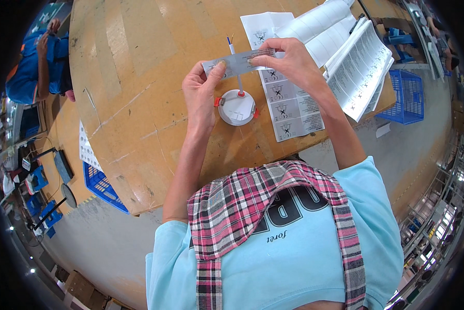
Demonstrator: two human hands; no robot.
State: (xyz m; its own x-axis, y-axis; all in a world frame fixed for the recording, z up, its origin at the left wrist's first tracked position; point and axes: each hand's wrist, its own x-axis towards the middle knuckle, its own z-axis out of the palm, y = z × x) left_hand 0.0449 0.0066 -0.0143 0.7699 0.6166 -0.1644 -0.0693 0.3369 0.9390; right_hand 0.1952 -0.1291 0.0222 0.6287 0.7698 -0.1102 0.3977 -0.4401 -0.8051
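A silver-grey printed label strip [237, 63] is stretched level between my two hands, above the table. My left hand [203, 85] pinches its left end between thumb and fingers. At the other end, my right hand [286, 57] holds it the same way. Behind the strip runs the grey cable [240, 82] of a round white downlight [236, 109]; bared wire ends stick up past the strip. The downlight lies on the table just below my hands, with red clips at its sides. Whether the strip touches the cable, I cannot tell.
Right of the downlight lies a sheet of labels [286, 111]. Beyond it are white label rolls [320, 26] and a stack of printed sheets [358, 70] at the wooden table's [139, 77] right edge. Blue crates [407, 98] stand on the floor. A person in blue [28, 67] is at far left.
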